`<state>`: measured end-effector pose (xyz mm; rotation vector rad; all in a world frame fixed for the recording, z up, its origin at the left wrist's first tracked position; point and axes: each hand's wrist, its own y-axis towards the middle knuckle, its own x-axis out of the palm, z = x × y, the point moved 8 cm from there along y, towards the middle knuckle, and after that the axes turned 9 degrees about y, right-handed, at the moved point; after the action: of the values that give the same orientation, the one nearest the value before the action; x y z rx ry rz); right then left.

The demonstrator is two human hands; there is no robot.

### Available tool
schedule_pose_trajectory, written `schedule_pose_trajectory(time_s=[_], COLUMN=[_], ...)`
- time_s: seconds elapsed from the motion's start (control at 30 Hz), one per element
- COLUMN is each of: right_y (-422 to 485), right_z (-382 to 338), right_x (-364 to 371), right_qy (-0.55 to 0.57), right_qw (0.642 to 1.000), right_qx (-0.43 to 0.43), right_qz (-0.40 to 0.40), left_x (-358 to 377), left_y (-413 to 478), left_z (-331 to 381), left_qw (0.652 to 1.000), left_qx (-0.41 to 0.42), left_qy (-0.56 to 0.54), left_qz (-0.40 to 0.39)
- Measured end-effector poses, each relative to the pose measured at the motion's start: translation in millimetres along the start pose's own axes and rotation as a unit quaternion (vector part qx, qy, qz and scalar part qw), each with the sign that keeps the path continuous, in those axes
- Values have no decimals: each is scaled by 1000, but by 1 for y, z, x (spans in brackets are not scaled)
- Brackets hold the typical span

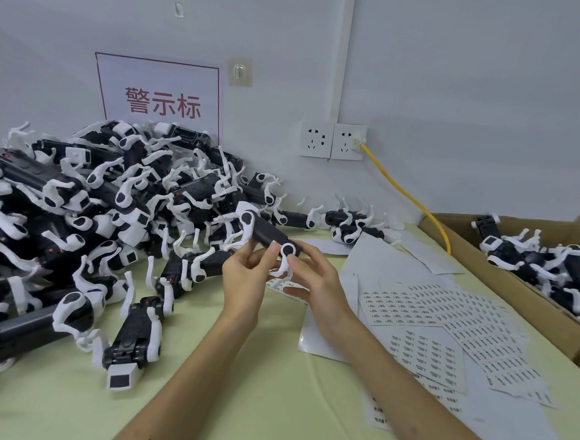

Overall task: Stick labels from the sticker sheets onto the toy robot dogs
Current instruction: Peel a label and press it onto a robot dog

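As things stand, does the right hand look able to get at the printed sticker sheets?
Probably yes. The sticker sheets lie flat just to the right of the right hand, with nothing between them; it would first have to let go of the toy dog it grips.

I see even, soft indoor light and faint shadows; wide-angle bending warps the edges, and the toys at far left look blurred.
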<state>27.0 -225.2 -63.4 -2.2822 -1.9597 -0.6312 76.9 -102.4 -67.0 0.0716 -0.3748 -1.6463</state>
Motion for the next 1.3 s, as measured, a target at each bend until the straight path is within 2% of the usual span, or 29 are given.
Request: schedule_pose_trajectory(time_s=[0.33, 0.43, 0.5, 0.6, 0.77, 0.87, 0.97, 1.03, 1.1, 1.13, 1.2, 1.3], right_y=[4, 6, 6, 6, 9, 12, 12, 13, 15, 14, 9, 7], right_z=[-1, -4, -6, -7, -8, -3, -2, -20, -51, -67, -80, -68], right_x=[-6, -10, -13, -16, -18, -36, -61, -82, -113, -130, -152, -161], right_qy=[10, 7, -4, -47, -87, -26, 79, 250, 458, 502, 483, 446], right_qw=[1000, 1000, 1000, 998, 995, 993, 974, 944, 870, 845, 851, 866], right_qx=[17, 7, -10, -25, -17, 68, 146, 102, -23, -81, -127, -106], right_qz=[13, 14, 21, 26, 41, 96, 156, 188, 182, 166, 164, 201], left_x=[-3, 3, 7, 4, 2, 6, 19, 27, 29, 29, 27, 27], left_y=[2, 0, 0, 2, 0, 0, -6, -11, -12, -11, -10, -9], left_z=[-9, -4, -7, -14, -17, -21, -24, -27, -27, -27, -26, -26], left_qw=[996, 994, 994, 996, 994, 992, 982, 974, 971, 971, 972, 972], left_qx=[-52, -55, -65, -78, -97, -118, -122, -121, -118, -119, -120, -120], left_qy=[-71, -83, -77, -40, -28, -1, 76, 107, 122, 124, 123, 125], left_qz=[-5, -37, -53, -27, -34, -49, -120, -159, -170, -168, -162, -159])
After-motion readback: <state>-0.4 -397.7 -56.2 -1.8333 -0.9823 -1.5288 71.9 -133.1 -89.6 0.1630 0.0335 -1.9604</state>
